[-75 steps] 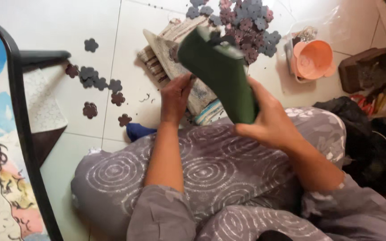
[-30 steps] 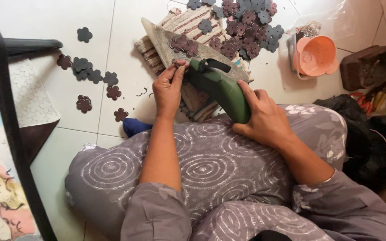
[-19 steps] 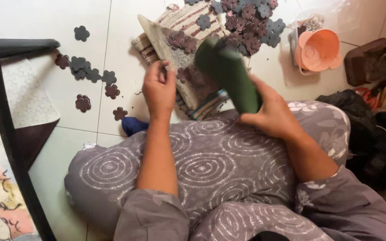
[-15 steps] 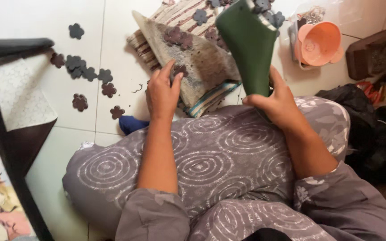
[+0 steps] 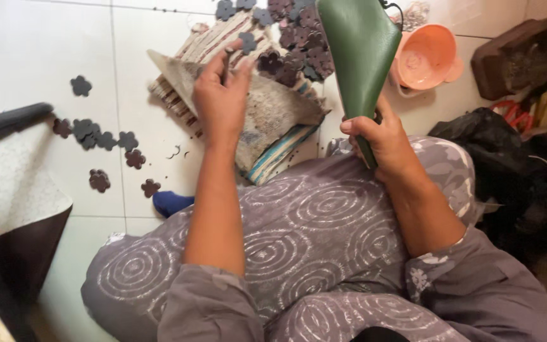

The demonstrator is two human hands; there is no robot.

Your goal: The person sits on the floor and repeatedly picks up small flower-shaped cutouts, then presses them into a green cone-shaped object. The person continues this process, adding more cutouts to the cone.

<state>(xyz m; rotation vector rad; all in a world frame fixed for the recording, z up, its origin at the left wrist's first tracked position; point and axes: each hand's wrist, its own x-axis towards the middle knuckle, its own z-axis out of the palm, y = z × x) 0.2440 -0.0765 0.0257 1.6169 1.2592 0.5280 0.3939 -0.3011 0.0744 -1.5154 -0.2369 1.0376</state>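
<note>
1. White floor tiles (image 5: 33,44) carry scattered dark flower cutouts (image 5: 99,180) and an orange bowl (image 5: 427,57).
2. Right hand (image 5: 384,142), fingers clamped tight, holds a green sheet (image 5: 359,47) upright above the knee.
3. Left hand (image 5: 221,95) presses on the woven mat (image 5: 273,117), possibly pinching one cutout.

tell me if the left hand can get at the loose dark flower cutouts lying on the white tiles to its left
Probably yes. The left hand rests on the grey board over the striped mat, and the flower cutouts lie on bare white tile with nothing between. The right hand holds the green leather piece, well clear.
</note>
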